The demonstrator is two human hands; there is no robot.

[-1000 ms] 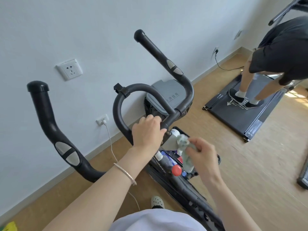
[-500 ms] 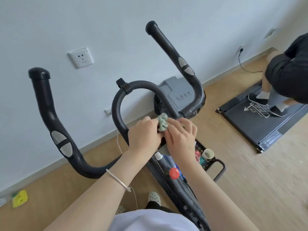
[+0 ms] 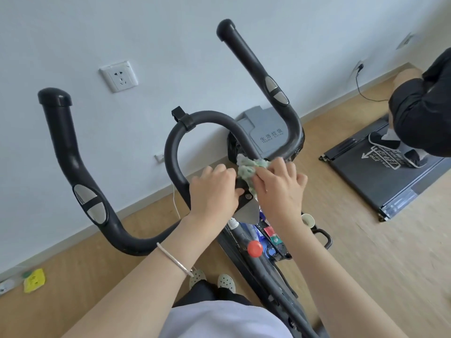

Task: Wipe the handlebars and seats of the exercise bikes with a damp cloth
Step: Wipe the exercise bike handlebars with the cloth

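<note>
The left hand grips the black handlebars low on the centre loop, just above the stem, with its fingers curled over the bar and a thin bracelet on the wrist. The right hand sits just beside it, touching it at the knuckles, and clutches a crumpled pale green cloth, its fingers bent over the fabric. The cloth is bunched against the right-hand leg of the loop where that leg comes down to the metal bracket, and a fold of it hangs between the two hands. The outer horns of the handlebars rise to either side, each carrying a silver sensor pad. Below the hands a red knob stands on the bike frame, and a paper cup sits in a holder just right of the right forearm. Behind the loop a grey bin with printed lettering stands against the wall, where a white socket is mounted higher up. To the right another person in dark clothes stands on a black treadmill on the wooden floor. A yellow object lies by the skirting at far left
</note>
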